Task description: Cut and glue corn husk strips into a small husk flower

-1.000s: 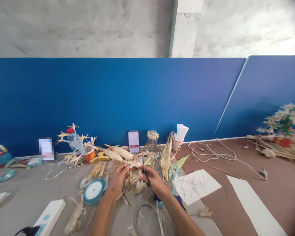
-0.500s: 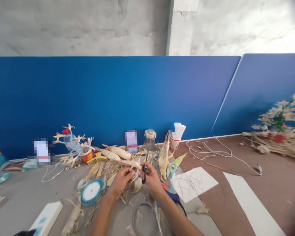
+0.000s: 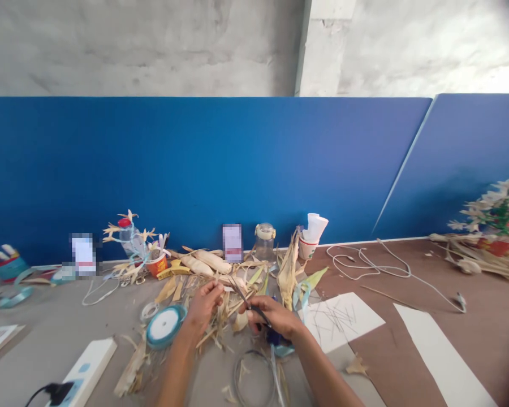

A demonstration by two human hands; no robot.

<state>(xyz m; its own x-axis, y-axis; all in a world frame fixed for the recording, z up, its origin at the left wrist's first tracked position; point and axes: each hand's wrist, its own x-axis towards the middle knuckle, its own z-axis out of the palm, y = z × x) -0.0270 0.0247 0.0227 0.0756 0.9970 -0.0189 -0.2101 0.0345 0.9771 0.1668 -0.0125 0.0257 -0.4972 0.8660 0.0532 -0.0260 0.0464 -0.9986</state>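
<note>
Left hand, head view: grip pressed together at the fingertips, pinching a small pale scrap, too small to make out fully.
Right hand: grip wrapped around the dark handles of the scissors, blades slanting forward toward the left fingertips.
Pale scrap and blades: near each other above the husk pile; I cannot tell whether they touch, nor how wide the blades stand.
Scissor step: probably trimming, judging by the blades' closeness to the pinched piece.
Next snip: would call for a steady left pinch, fingertips clear of the cutting edges.
Counter: ribbon spool beside the left forearm, white sheet beyond the right.
</note>
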